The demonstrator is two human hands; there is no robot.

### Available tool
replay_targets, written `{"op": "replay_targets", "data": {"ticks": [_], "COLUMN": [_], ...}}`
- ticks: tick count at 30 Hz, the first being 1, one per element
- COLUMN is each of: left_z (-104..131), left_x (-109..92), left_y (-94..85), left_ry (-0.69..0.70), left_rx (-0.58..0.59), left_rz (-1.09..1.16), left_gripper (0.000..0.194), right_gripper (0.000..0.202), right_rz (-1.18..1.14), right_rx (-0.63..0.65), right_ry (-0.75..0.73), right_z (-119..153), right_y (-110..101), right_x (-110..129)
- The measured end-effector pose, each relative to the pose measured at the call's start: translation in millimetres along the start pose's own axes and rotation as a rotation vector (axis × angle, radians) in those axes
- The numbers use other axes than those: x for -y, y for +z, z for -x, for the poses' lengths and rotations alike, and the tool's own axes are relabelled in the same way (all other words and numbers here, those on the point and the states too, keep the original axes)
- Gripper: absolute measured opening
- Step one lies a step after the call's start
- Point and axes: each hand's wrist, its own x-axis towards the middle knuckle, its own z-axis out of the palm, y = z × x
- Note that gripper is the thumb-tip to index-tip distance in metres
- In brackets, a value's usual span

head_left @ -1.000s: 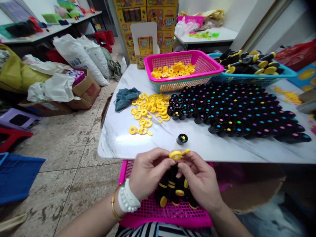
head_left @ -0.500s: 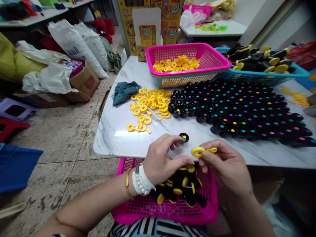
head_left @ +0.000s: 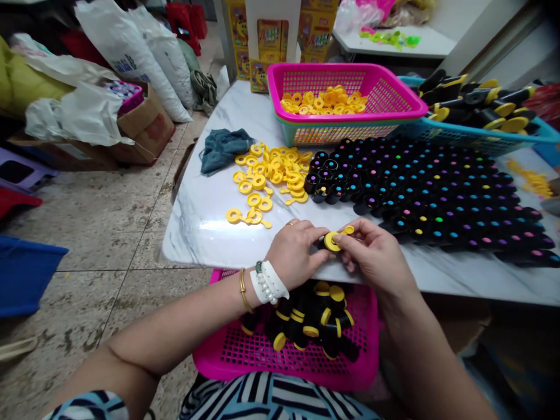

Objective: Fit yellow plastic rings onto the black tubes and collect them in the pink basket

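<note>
At the near edge of the surface, yellow ring now meets black cup, apart moments ago; left hand curled round cup, right hand pinching ring. Looks like fitting's underway.

In front of me, a white, grey-veined table spans the middle of the frame, light glaring off its left part. On the left I see a tiled floor, speckled and stained, with a purple stool at the edge. At upper right, a side table stands near a pale wall.
</note>
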Motion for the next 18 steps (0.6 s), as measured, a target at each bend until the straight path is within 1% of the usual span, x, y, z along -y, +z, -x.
{"op": "replay_targets", "data": {"ticks": [2, 4, 6, 9, 11, 12, 13, 14, 16, 17, 18], "left_z": [-1.8, -6.3, -13.1, -21.3, -20.0, -17.0, -12.9, -8.2, 1.0, 4.6, 7.4], "left_x": [-3.5, -5.9, -6.3, -5.1, -5.7, -6.3, -6.8, -6.9, -5.8, -4.9, -4.0], "left_y": [-5.0, -8.5, -9.8, -8.0, -5.4, -3.6, -1.4, 1.5, 8.6, 12.5, 16.1], "left_ry": [-0.075, -0.213, -0.371, -0.543, -0.588, -0.570, -0.519, -0.433, -0.210, -0.114, -0.045], "left_rx": [0.093, 0.183, 0.251, 0.304, 0.308, 0.286, 0.238, 0.161, -0.041, -0.131, -0.194], "left_rz": [0.123, 0.325, 0.545, 0.779, 0.799, 0.760, 0.694, 0.604, 0.395, 0.301, 0.228], "left_gripper": [0.025, 0.030, 0.028, 0.013, 0.010, 0.012, 0.015, 0.020, 0.030, 0.032, 0.032], "right_gripper": [0.028, 0.027, 0.026, 0.027, 0.029, 0.030, 0.031, 0.032, 0.033, 0.032, 0.030], "right_rz": [-0.007, -0.013, -0.011, -0.038, -0.068, -0.081, -0.091, -0.099, -0.104, -0.099, -0.096], "right_rx": [0.051, 0.123, 0.159, 0.129, 0.098, 0.077, 0.053, 0.024, -0.037, -0.060, -0.076], "right_ry": [0.013, 0.047, 0.063, 0.031, 0.016, 0.012, 0.005, -0.009, -0.058, -0.087, -0.115], "right_z": [1.1, 1.8, 1.9, 2.2, 3.7, 4.8, 5.9, 6.9, 8.4, 8.9, 9.2], "right_y": [-2.5, -4.4, -4.8, -1.9, 2.1, 4.3, 6.5, 8.4, 10.3, 10.0, 8.7], "right_x": [0.6, 1.9, 2.8, 2.2, 0.9, 0.1, -1.0, -2.5, -6.3, -8.2, -9.8]}}
